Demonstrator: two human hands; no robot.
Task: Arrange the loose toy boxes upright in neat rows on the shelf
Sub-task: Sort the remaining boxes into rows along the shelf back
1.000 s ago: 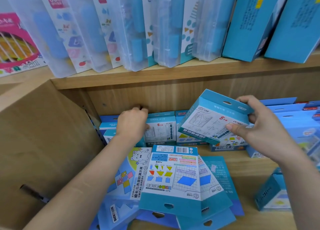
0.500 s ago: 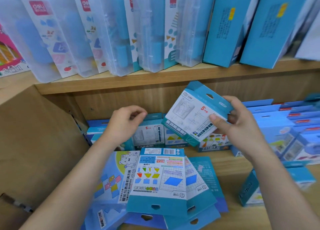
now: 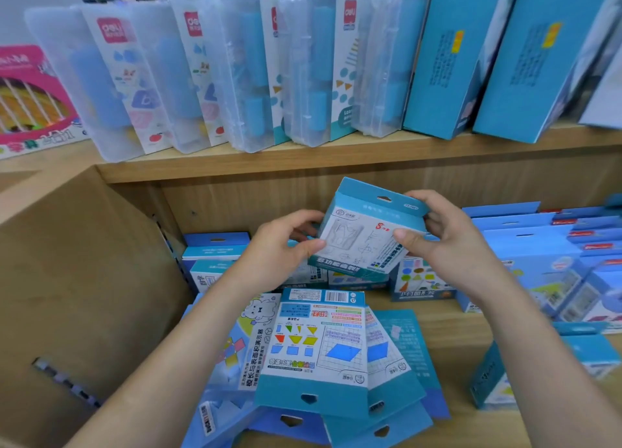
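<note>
**Near:** a fan of flat boxes (image 3: 313, 346) is laid face-up on the lower shelf (image 3: 454, 343), hanger tabs toward the viewer. A side box (image 3: 498, 377) is seen just to the right, apart from the fan.

**Middle:** one toy box (image 3: 367, 235) is held in the air above the shelf, tilted, its white printed face turned to the camera. The grip of the left hand (image 3: 276, 249) is closed on its left edge, thumb in front. The grip of the right hand (image 3: 447, 242) is closed on its right side, thumb on the face and fingers over the top.

**Far:** upright boxes (image 3: 215, 252) are ranged against the back panel. Further rows (image 3: 538, 245) are stacked at right. Clear cases (image 3: 235, 77) and tall blue cartons (image 3: 444, 60) are leaned on the upper shelf (image 3: 303, 161).
</note>
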